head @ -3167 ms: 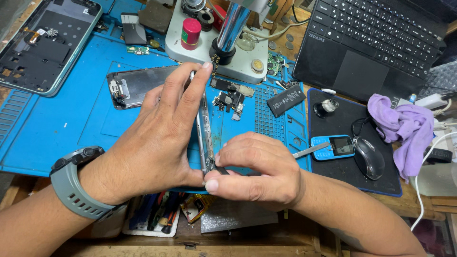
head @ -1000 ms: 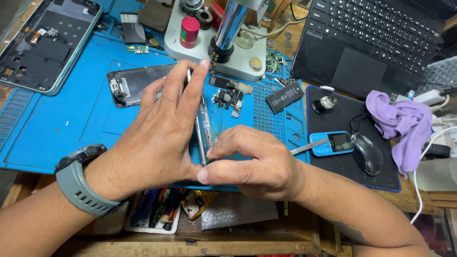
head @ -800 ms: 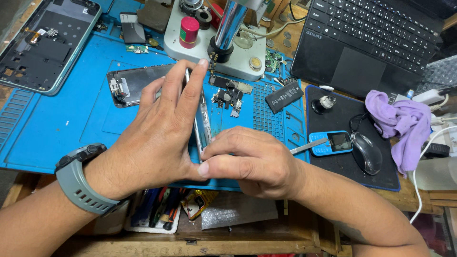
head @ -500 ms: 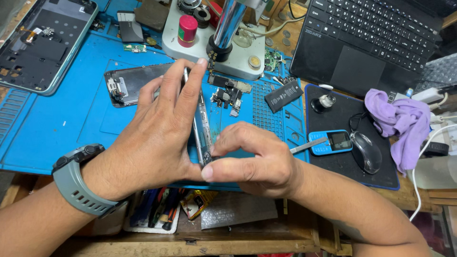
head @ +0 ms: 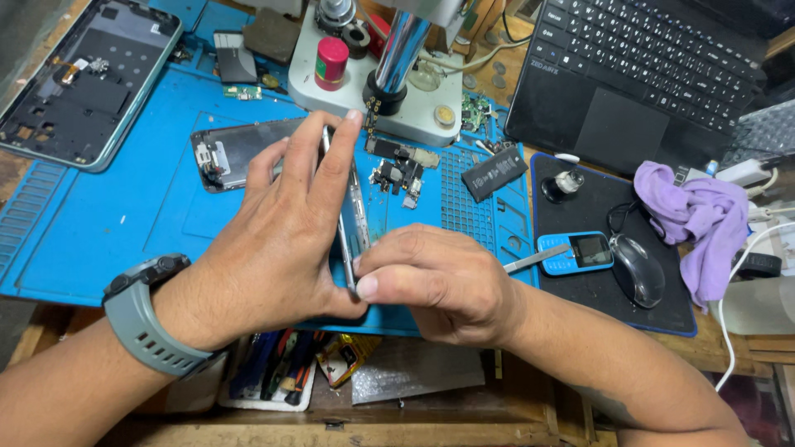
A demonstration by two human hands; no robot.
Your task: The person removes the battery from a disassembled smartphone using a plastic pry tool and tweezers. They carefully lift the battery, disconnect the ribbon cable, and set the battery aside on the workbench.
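Since 3.2 s ago: barely any shift. Right hand (head: 431, 285) slid slightly up along the phone edge; left hand (head: 277, 236) same pose, same grip.

Phone frame (head: 352, 219) stood on its long edge over the blue mat (head: 124, 223), near its front edge, thin side facing up. Held that way to expose the seam along the edge.

Left hand wrapped flat against one face, fingers (head: 335, 161) stretched up the length, thumb under the lower end. Acts as the brace, stops it tipping. Grey watch (head: 145, 314) on that wrist.

Right hand clenched, thumb and forefinger pinched at the lower end of the edge. Looks like something thin held between them against the seam, but too hidden to tell what.

Metal tweezers (head: 534, 261) lying just beside the right hand, tip on the small blue phone (head: 575, 251); within reach.

Second opened phone (head: 228, 153) flat on the mat behind the left hand. Loose boards (head: 402, 165) parked near the microscope base (head: 381, 91). Large back shell (head: 83, 79) far left. Laptop (head: 638, 74), mouse (head: 638, 269), purple cloth (head: 700, 215) off to the right, out of the work zone.
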